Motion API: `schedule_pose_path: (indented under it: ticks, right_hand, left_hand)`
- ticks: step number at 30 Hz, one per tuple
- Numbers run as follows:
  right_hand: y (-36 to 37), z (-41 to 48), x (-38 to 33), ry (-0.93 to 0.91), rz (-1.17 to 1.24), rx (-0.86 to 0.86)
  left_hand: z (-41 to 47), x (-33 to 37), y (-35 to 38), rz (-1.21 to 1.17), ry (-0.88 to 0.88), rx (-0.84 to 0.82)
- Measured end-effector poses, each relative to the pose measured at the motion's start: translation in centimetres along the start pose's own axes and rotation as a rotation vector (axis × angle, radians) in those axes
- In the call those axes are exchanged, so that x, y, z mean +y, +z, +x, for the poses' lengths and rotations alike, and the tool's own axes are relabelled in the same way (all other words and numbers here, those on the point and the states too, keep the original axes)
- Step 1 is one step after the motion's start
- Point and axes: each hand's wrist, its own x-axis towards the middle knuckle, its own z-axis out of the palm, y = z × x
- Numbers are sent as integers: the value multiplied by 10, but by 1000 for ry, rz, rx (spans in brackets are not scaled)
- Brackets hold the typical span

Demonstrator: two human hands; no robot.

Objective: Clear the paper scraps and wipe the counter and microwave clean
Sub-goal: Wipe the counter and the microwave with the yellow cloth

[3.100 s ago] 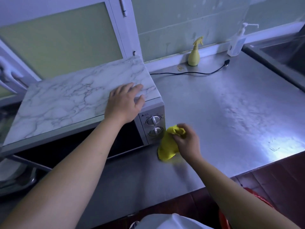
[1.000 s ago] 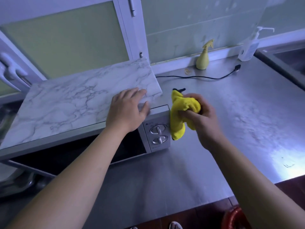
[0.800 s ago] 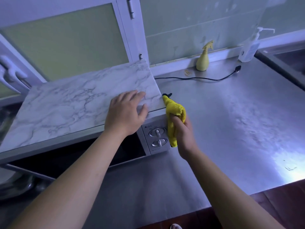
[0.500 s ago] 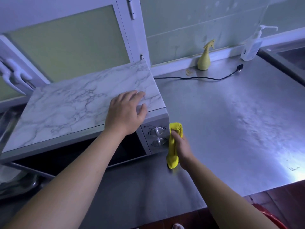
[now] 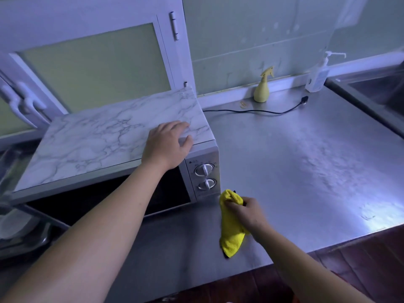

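Observation:
A silver microwave point(image 5: 205, 178) with a marble-patterned top and two knobs stands on the steel counter point(image 5: 306, 162). My left hand point(image 5: 167, 146) rests flat on the front right corner of its top, fingers straight. My right hand point(image 5: 247, 212) grips a bunched yellow cloth point(image 5: 230, 228) just below and right of the microwave's lower right front corner. The cloth's loose end hangs down to the counter surface. No paper scraps show in view.
At the back wall stand a yellow spray bottle point(image 5: 262, 88) and a clear pump bottle point(image 5: 317, 75). A black cable point(image 5: 258, 110) lies along the back of the counter. A sink point(image 5: 378, 90) is at far right. The counter's front edge runs near my right forearm.
My right hand swept the cloth down the microwave's right side, from its top corner to the base, then out onto the counter in front. My left hand stayed on the top.

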Motion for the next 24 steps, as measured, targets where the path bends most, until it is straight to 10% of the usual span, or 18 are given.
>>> schedule_pose_path:
  ticks: [6,14,24]
  right_hand:
    - [-50,-30,-18,-359,-195,116]
    - [-55,-59,-46,-152,337,44]
    - [-37,-57,-69,59,463,-419]
  left_hand:
    - [-48,31,-16,-211,224,388]
    - [-203,114,57,-948,-230,-428]
    - [-207,67,33,-1305,-418,-320]
